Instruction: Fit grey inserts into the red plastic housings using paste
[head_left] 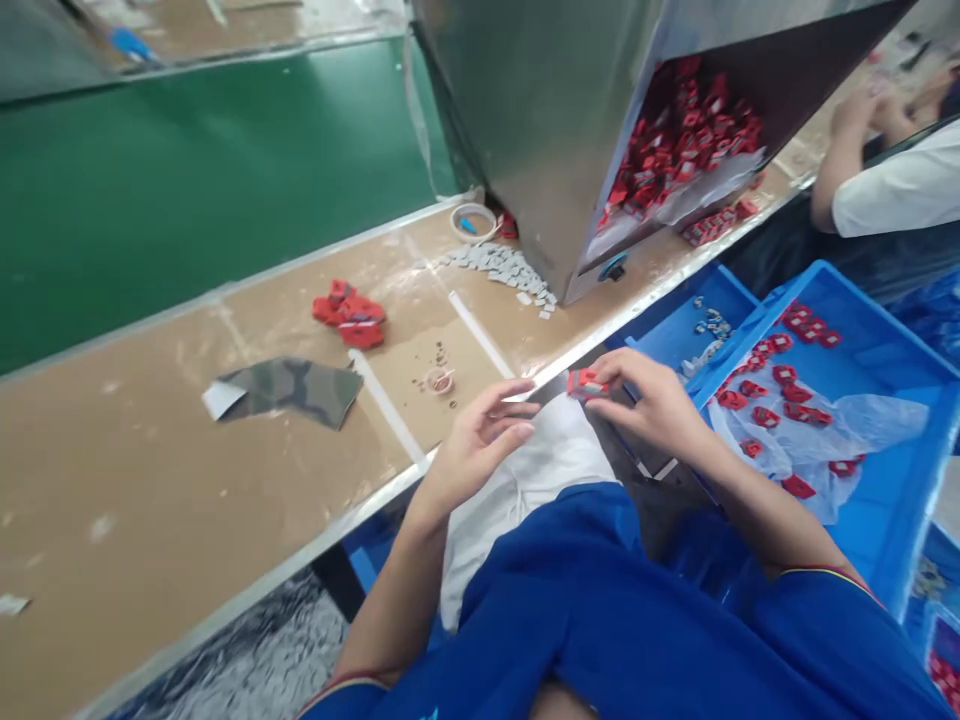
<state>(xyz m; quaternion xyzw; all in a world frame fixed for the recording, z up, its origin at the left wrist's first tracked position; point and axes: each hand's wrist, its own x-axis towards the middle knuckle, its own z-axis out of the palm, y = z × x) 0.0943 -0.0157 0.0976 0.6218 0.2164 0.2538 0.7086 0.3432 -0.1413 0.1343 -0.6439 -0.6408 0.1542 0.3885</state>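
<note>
Between the thumb and fingers of my right hand (646,400) is a small red plastic part (586,384) with a grey patch on it, held above my lap. My left hand (484,445) is just to its left, fingers apart and holding nothing. Beyond my left hand, a small ring-shaped piece (439,381) lies on the bench among tiny dark bits. Several more red parts (351,314) sit in a pile farther left. Close to them lies a camouflage-patterned piece (296,390) with a white corner.
A metal box (555,130) full of red parts stands on the workbench (150,480). Small grey pieces (506,268) and a tape roll (473,222) lie beside it. At right, a blue crate (885,480) holds red parts on plastic film. Another person's arm (862,170) shows beyond.
</note>
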